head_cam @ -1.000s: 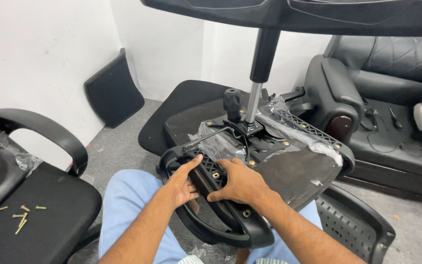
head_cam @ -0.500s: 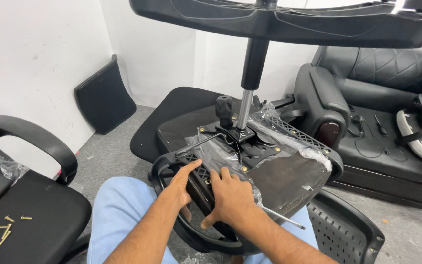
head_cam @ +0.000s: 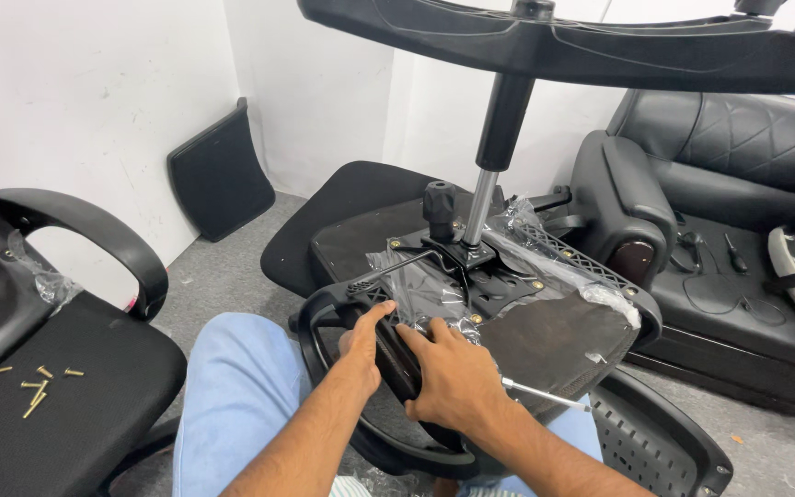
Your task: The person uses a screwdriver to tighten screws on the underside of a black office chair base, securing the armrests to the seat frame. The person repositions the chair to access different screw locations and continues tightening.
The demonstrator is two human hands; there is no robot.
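A: Where are the hands?

B: Both low in the middle, at about 6 o'clock. The left hand (head_cam: 361,345) lies on the armrest (head_cam: 333,317), a black loop set against the near edge of the upturned seat (head_cam: 554,340). Its fingers are bent over the loop's top bar, thumb pointing up toward 12.

A: And the right?

B: The right hand (head_cam: 453,382) sits just beside the left, at its 3 o'clock, fingers curled down onto the same armrest bar. A thin metal tool (head_cam: 545,396) sticks out from under that hand toward 3 o'clock; whether the palm grips it, I cannot tell.

A: Where is the seat itself?

B: Upside down across the person's lap, over the blue trousers (head_cam: 241,396). Crinkled plastic wrap (head_cam: 425,294) covers part of its underside. The mechanism plate (head_cam: 471,267) is at the seat's middle, with the gas column (head_cam: 494,166) rising toward 12 to the star base (head_cam: 600,51) overhead.

A: Anything else around?

B: At 9 o'clock, another chair (head_cam: 66,368) with a few brass screws (head_cam: 34,382) on its cushion. At 3 o'clock, a black leather chair (head_cam: 710,175). A loose black panel (head_cam: 218,175) leans on the wall at 11.
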